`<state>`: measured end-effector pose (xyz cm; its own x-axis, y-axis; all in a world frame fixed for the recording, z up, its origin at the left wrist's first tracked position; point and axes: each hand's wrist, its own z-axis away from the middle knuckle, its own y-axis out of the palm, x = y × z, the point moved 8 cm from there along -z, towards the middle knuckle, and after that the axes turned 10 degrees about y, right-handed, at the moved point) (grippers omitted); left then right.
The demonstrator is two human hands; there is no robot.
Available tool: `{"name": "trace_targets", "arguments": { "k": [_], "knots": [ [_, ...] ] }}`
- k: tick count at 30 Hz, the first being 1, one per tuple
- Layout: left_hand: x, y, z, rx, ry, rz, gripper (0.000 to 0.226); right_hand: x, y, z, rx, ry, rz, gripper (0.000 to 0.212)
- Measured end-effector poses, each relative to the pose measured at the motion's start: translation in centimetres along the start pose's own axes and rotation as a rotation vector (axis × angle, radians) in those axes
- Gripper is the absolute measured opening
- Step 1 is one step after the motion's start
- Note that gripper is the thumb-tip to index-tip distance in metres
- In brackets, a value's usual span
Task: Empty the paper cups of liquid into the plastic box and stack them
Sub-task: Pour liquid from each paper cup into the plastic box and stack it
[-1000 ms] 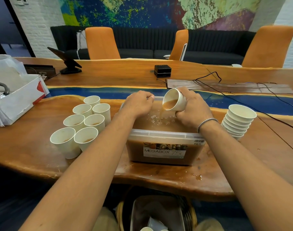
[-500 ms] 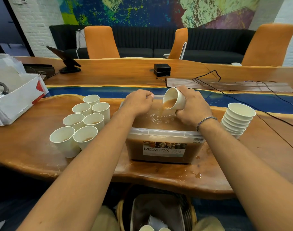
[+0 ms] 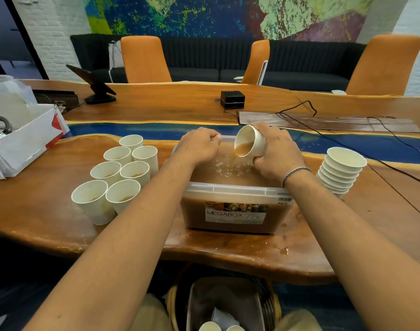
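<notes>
- You are tipping a paper cup (image 3: 250, 144) over the plastic box (image 3: 237, 190) at the near middle of the table (image 3: 49, 199), with brown liquid (image 3: 232, 160) streaming in.
- Your right hand (image 3: 279, 152) is gripping that cup.
- Your left hand (image 3: 199, 145) is clutching the box's far rim.
- Seven cups (image 3: 135, 173) are standing to the left and the stack (image 3: 339, 174) to the right.

Table (image 3: 37, 211): live-edge wood with a blue resin strip.
Centre: plastic box (image 3: 235, 191) of brown liquid.
Left: seven paper cups (image 3: 118, 173) clustered; white cardboard box (image 3: 25, 142) at the edge.
Right: stack of cups (image 3: 340, 173); brown droplets (image 3: 284, 250) near the front.
Far side: black cube (image 3: 232, 99), tablet stand (image 3: 96, 88), cables (image 3: 395, 139).
</notes>
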<state>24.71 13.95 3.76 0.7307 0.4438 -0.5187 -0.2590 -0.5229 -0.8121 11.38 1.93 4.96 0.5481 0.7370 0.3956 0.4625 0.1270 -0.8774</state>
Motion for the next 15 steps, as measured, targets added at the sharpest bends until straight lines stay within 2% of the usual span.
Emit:
{"name": "trace_targets", "arguments": {
  "k": [15],
  "knots": [
    [-0.25, -0.12, 0.33, 0.002, 0.000, 0.005, 0.039, 0.13, -0.05, 0.03, -0.020, -0.013, 0.023, 0.076]
  ]
}}
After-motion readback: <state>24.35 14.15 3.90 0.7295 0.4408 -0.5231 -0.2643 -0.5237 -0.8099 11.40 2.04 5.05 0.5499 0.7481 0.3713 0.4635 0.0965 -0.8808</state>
